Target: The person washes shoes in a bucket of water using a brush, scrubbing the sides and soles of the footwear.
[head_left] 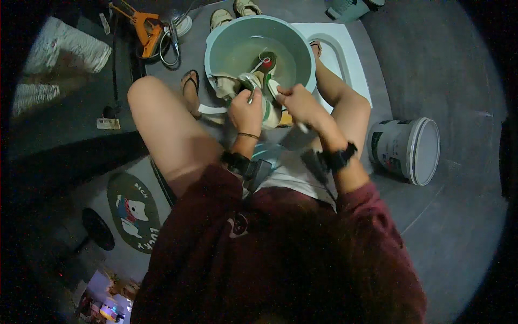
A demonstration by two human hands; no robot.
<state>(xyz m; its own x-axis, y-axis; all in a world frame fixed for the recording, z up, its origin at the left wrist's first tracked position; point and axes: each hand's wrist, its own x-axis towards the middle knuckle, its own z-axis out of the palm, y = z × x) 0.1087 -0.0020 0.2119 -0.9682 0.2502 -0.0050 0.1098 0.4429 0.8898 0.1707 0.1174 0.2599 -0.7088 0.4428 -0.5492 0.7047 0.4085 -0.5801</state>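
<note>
A grey-green basin (pixel 213 51) of cloudy water stands between my feet. At its near rim my left hand (pixel 245 110) is closed on a cream and green shoe (pixel 271 117), whose outline is partly hidden by my hands. A shiny or wet part shows by my left fingertips, too small to make out. My right hand (pixel 303 103) grips a pale brush (pixel 273 89), its head against the shoe and its handle end showing below my palm. Farther in, a dark item with a red patch and a white lace (pixel 265 63) lies in the water.
A white squat pan (pixel 353 75) lies right of the basin. A white bucket (pixel 396 148) rests on its side farther right. Pale shoes (pixel 220 18) stand behind the basin. At the far left are an orange tool (pixel 147 32) and a looped hose (pixel 171 51). An oval mat (pixel 129 213) lies lower left.
</note>
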